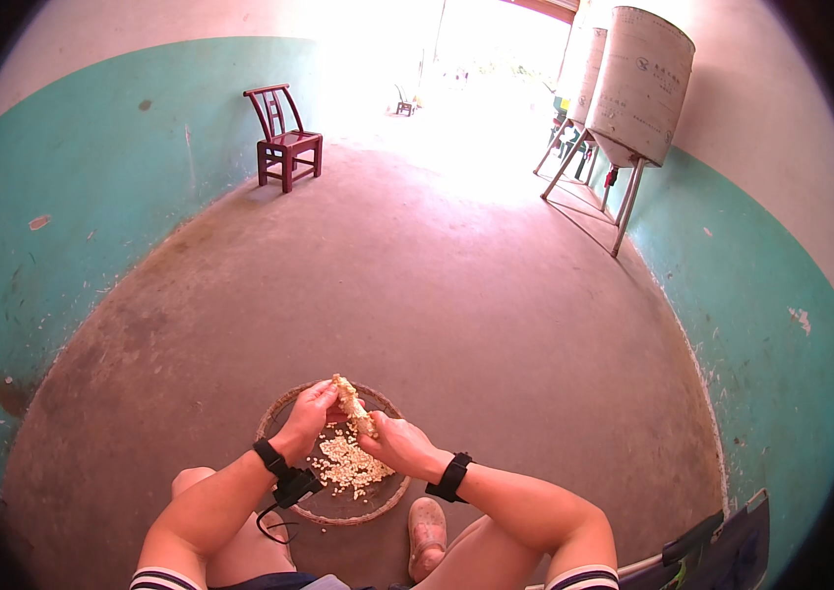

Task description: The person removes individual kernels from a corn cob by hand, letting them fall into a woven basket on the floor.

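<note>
A corn cob [353,404], pale and partly stripped of kernels, is held slantwise between both my hands. My left hand [312,414] grips its upper end, while my right hand [401,441] has the lower end with the thumb pressed along it. Beneath them, a round shallow basket [349,521] with a woven rim rests on the floor. Loose corn kernels [349,464] lie scattered in its middle. Parts of the cob are hidden behind my fingers.
A dark red wooden chair [289,147] stands by the left wall. Metal tanks on legs [642,88] line the right wall. My shoe [427,527] is beside the basket. A dark folding seat [727,546] sits at lower right. A bright doorway [498,66] opens ahead.
</note>
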Demonstrator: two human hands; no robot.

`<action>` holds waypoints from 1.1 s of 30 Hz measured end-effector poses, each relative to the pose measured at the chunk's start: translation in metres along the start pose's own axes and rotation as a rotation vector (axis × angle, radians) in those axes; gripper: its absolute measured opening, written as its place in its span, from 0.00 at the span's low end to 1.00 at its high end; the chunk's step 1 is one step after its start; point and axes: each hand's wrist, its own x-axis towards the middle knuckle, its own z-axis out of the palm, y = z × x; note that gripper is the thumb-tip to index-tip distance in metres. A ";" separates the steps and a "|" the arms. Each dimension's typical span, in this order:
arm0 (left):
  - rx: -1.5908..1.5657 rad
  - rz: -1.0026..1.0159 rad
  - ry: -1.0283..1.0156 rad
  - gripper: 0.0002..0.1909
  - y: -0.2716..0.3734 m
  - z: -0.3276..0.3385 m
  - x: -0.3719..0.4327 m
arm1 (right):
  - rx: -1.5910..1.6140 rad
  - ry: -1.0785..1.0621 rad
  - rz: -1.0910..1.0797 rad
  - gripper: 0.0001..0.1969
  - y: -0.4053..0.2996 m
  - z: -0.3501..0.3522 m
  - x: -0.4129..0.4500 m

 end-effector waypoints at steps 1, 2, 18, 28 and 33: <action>-0.003 -0.001 -0.008 0.22 -0.001 0.004 -0.002 | -0.005 0.014 -0.009 0.26 0.004 0.003 -0.003; -0.012 -0.007 -0.010 0.22 -0.002 0.008 -0.003 | -0.027 0.059 -0.045 0.26 0.007 0.006 -0.006; -0.004 0.061 0.030 0.25 0.154 0.001 0.002 | -0.086 0.109 -0.101 0.26 -0.102 -0.092 0.036; -0.010 0.050 0.056 0.28 0.124 -0.003 -0.001 | -0.086 0.070 -0.094 0.26 -0.088 -0.070 0.029; 0.039 0.063 0.060 0.25 0.101 -0.038 0.003 | -0.072 0.065 -0.117 0.27 -0.088 -0.054 0.037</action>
